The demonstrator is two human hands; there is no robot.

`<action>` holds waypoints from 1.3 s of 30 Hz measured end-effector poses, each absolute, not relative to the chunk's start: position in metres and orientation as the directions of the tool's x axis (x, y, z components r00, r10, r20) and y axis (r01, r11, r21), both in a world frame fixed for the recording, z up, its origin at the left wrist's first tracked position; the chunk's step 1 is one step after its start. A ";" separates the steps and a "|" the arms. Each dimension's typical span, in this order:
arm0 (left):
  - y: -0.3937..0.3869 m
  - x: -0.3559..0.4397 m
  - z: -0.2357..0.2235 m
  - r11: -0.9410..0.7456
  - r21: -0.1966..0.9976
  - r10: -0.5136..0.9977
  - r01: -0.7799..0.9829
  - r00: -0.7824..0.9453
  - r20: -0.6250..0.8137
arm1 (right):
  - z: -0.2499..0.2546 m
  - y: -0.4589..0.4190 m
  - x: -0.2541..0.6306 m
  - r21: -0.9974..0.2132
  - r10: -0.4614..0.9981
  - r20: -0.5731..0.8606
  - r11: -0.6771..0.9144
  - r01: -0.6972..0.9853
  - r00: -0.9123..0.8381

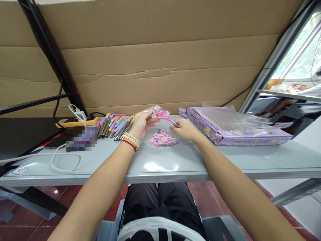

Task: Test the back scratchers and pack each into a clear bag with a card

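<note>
My right hand (185, 129) is closed around what looks like a back scratcher, gripping it by its metal shaft end. The back scratcher's pink claw-shaped head (163, 115) points left toward my other hand. My left hand (142, 124), with bracelets at the wrist, pinches a crumpled clear plastic bag (155, 110) beside the pink head. Whether the head is inside the bag I cannot tell. Below and between my hands, several small pink-purple printed cards (164, 139) lie in a loose pile on the grey table (160, 159).
Left of my left hand lies a heap of metal rods with coloured handles (116, 125). A phone (81, 139), a yellow-cased device (65, 123) and a white cable (65, 170) are further left. A purple printed box (250, 137) with clear plastic sheets stands right. Cardboard (155, 60) backs the table.
</note>
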State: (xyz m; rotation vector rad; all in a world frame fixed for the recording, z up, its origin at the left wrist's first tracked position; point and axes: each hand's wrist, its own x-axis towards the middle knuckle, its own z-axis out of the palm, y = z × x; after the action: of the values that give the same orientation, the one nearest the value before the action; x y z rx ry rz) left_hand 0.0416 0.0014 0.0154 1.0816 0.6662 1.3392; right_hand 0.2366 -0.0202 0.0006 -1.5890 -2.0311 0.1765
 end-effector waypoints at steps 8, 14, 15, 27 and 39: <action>0.001 0.043 0.012 -0.103 0.935 0.945 -0.339 0.261 0.199 | -0.001 -0.019 0.237 -0.406 0.921 0.354 0.309 0.860 -0.163; -0.002 0.044 0.012 -0.173 0.960 0.934 -0.220 0.273 0.230 | -0.003 -0.019 0.237 -0.375 0.924 0.347 0.291 0.880 -0.158; -0.003 0.044 0.012 -0.183 0.961 0.935 -0.207 0.266 0.235 | -0.003 -0.019 0.237 -0.374 0.923 0.351 0.291 0.881 -0.156; -0.007 0.047 0.011 -0.235 0.958 0.912 -0.166 0.304 0.276 | -0.005 -0.023 0.233 -0.465 0.911 0.390 0.321 0.825 -0.135; -0.008 0.056 0.000 -0.366 0.929 0.859 -0.051 0.366 0.359 | -0.004 -0.029 0.227 -0.550 0.900 0.384 0.401 0.732 -0.205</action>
State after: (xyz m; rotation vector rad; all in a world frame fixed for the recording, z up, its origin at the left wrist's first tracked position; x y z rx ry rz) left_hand 0.0561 -0.0077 -0.0002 1.6490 0.7306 1.1658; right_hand 0.2266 -0.0288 -0.0036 -1.3884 -1.9970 0.3254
